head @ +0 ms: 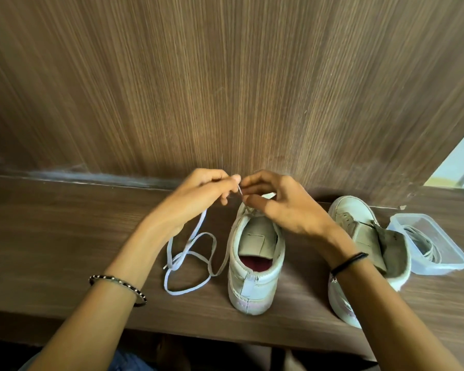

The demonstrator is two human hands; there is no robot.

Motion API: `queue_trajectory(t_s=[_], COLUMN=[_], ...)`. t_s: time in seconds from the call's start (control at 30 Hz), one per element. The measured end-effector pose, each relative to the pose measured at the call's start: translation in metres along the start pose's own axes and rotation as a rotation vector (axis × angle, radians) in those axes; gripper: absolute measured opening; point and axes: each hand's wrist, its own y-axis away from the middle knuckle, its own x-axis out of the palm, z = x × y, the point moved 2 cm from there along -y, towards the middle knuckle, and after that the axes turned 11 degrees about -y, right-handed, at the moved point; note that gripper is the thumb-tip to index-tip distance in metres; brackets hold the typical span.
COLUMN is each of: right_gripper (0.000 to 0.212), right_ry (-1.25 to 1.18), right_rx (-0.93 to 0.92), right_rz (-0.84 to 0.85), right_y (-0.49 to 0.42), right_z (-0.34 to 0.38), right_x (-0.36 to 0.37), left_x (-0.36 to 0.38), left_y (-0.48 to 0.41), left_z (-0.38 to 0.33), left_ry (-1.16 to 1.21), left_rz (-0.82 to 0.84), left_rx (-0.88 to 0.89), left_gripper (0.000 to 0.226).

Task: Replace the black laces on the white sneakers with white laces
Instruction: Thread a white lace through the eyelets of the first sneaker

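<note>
Close together over a brown desk (65, 236), two bare hands work a white lace (188, 253) into a white sneaker (255, 266). The left hand (204, 188) pinches the lace near its tip between thumb and forefinger. The right hand (284, 210), fingers curled, meets it tip to tip and seems to pinch the same lace end, though the exact grip is hard to make out. The sneaker sits directly below the fingers, heel toward the viewer. The rest of the lace trails down from the left fingers and lies in loose loops under that wrist. Beyond the right wrist stands a second sneaker (359, 223) with no lace showing, and past it a clear box (439, 263) holding a coiled lace (421, 242). No black lace shows on either shoe, so threading looks to be the current step. Next, the tip likely needs steering into an eyelet and pulling through without twisting.
</note>
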Motion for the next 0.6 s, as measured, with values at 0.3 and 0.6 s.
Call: queue_trajectory(t_s=[0.3,0.6], right_gripper=[0.04,0.043], right_ry=[-0.425,-0.357], right_rx=[0.005,0.034], right_rz=[-0.027,0.004], right_y=[0.002,-0.002], right_z=[0.022,0.018], right_x=[0.001,0.009], left_x=[-0.005,0.006], left_y=[-0.004,-0.004], left_z=[0.0,-0.002], left_ry=[0.06,-0.022], left_rz=[-0.09,-0.076], left_rx=[0.109,0.26], left_gripper=[0.038,0.035])
